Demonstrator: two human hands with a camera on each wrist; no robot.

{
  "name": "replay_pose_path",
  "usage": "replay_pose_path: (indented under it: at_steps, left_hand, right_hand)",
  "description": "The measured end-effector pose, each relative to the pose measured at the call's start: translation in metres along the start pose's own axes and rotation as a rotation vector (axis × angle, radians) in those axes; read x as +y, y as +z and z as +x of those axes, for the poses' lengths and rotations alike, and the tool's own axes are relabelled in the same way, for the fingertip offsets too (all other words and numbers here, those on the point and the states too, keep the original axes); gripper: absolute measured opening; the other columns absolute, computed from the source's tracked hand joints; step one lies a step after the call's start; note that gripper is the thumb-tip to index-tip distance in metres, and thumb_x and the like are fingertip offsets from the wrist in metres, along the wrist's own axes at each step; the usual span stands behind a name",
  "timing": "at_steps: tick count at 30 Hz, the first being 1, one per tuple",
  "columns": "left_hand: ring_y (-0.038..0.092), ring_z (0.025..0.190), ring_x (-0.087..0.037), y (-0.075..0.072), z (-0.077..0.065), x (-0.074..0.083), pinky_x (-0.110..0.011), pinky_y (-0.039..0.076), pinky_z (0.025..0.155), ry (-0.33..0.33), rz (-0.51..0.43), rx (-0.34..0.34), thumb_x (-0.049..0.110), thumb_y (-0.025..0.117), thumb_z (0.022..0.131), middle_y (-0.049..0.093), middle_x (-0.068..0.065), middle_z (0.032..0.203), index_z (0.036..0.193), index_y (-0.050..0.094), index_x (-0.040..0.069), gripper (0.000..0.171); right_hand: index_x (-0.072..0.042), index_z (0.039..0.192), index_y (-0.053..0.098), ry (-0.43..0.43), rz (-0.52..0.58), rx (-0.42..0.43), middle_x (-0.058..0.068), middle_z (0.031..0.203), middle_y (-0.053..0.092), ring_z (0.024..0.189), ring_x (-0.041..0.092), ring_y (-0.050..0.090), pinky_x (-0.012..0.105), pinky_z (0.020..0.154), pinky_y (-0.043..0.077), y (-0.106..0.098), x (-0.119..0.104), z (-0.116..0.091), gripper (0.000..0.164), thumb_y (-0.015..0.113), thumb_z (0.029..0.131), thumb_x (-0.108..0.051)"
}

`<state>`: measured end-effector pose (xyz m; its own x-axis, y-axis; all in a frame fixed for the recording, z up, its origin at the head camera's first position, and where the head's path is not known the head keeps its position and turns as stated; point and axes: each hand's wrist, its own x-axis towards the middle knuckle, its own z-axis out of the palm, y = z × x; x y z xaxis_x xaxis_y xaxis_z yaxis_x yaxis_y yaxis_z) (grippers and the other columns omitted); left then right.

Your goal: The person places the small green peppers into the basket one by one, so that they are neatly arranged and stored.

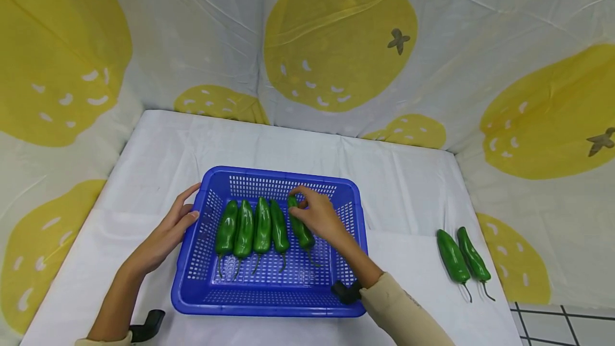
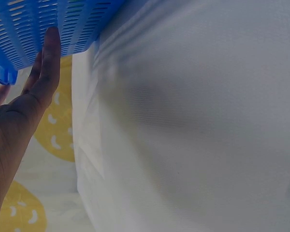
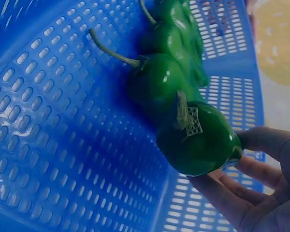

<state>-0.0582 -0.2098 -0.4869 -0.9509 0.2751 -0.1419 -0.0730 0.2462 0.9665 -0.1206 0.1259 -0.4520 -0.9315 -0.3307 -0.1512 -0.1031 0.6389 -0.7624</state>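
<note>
A blue plastic basket (image 1: 269, 308) with slotted walls sits on the white cloth. My left hand (image 1: 165, 234) touches the outside of its left wall with its fingers straight, as the left wrist view also shows. Over the basket, my right hand (image 1: 319, 218) pinches a green chili pepper (image 1: 301, 231) between thumb and fingers near its tip, its stem pointing toward me. To the left of that pepper, several more green chili peppers (image 1: 244, 231) lie side by side in a row, stems toward me. In the right wrist view the held pepper (image 3: 198, 145) is seen stem-end on.
Two green chili peppers (image 1: 451, 255) lie on the white cloth (image 1: 399, 276) to the right of the basket. Behind and beside the table hangs a curtain (image 1: 432, 89) with a yellow fruit print. Grey-lined white tiles (image 1: 548, 324) show at the lower right.
</note>
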Motion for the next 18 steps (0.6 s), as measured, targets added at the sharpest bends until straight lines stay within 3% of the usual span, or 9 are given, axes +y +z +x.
replay_pose_path:
  at_steps: [9,18]
  left_hand:
    - [0.056,0.115,-0.048,0.000,0.000,0.000,-0.067,0.048,0.088,-0.002,0.005,-0.001,0.030,0.039,0.108,0.039,-0.028,0.143,0.159,0.005,0.035,0.062]
    - [0.056,0.115,-0.048,-0.001,0.000,0.001,-0.067,0.048,0.088,-0.008,0.004,-0.009,0.030,0.039,0.108,0.038,-0.028,0.144,0.159,0.004,0.035,0.062]
  right_hand:
    - [-0.004,0.126,0.063,0.006,-0.049,-0.017,0.007,0.079,0.067,0.056,0.012,0.059,0.026,0.046,0.051,0.016,0.006,0.008,0.036,0.069,0.091,-0.012]
    - [-0.007,0.135,0.057,0.002,-0.112,-0.084,-0.001,0.060,0.049,0.046,0.008,0.043,0.021,0.041,0.040,0.021,0.008,0.007,0.043,0.066,0.094,-0.014]
